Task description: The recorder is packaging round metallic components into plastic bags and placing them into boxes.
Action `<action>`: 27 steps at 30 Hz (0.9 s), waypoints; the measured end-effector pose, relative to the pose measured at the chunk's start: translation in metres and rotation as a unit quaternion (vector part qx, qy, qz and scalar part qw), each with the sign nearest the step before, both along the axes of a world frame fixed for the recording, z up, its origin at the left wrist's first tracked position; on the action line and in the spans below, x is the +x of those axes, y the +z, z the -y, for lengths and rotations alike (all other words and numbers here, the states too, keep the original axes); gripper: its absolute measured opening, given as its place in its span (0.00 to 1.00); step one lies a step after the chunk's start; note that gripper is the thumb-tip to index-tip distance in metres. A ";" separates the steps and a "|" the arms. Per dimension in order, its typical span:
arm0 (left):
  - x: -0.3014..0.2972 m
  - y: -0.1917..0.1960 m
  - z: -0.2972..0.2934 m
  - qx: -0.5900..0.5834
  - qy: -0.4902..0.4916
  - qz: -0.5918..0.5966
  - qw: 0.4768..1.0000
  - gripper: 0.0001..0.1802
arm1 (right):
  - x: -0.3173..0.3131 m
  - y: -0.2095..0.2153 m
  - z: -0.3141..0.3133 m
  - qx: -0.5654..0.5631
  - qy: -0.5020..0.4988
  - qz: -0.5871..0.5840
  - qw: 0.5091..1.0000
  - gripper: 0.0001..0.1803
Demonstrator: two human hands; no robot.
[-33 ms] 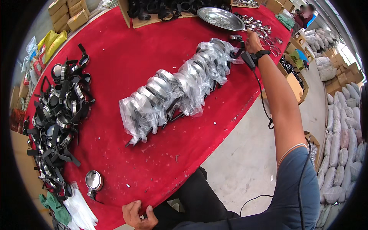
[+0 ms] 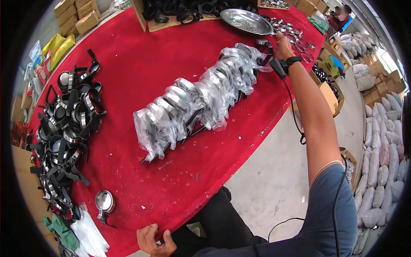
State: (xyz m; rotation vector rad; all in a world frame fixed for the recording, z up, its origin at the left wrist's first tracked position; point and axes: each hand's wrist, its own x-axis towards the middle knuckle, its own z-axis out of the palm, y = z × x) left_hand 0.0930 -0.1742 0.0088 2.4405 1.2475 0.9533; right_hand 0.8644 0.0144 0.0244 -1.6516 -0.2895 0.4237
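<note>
My right hand (image 2: 283, 48), a black band on its wrist, is stretched to the far right of the red table. It is beside a round metal piece with a black handle (image 2: 262, 42), at the end of a row of similar metal pieces in clear plastic bags (image 2: 184, 103). Its fingers are partly hidden, so I cannot tell whether it grips anything. My left hand (image 2: 156, 242) rests at the near table edge, fingers loosely bent, thumb apart, nothing visible in it. To its left lies a single shiny round metal piece with a black handle (image 2: 105, 201).
Unbagged metal pieces with black handles (image 2: 64, 124) are heaped on the left. White plastic bags (image 2: 90, 233) lie near the front left. A metal tray of small parts (image 2: 246, 21) and loose metal rings (image 2: 301, 45) are at the far right. A cable (image 2: 295, 115) hangs from my right wrist.
</note>
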 end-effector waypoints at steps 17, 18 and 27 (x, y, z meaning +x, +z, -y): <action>-0.023 -0.018 0.013 0.011 -0.007 0.057 0.998 0.17 | -0.289 0.024 0.150 0.216 0.037 0.157 0.963 0.24; -0.027 -0.022 0.013 0.035 0.007 0.068 0.997 0.17 | -0.334 0.021 0.156 0.210 0.062 0.149 0.964 0.24; -0.036 0.019 0.016 -0.029 -0.072 0.120 0.990 0.22 | -0.609 -0.002 0.228 0.148 0.368 0.041 0.917 0.23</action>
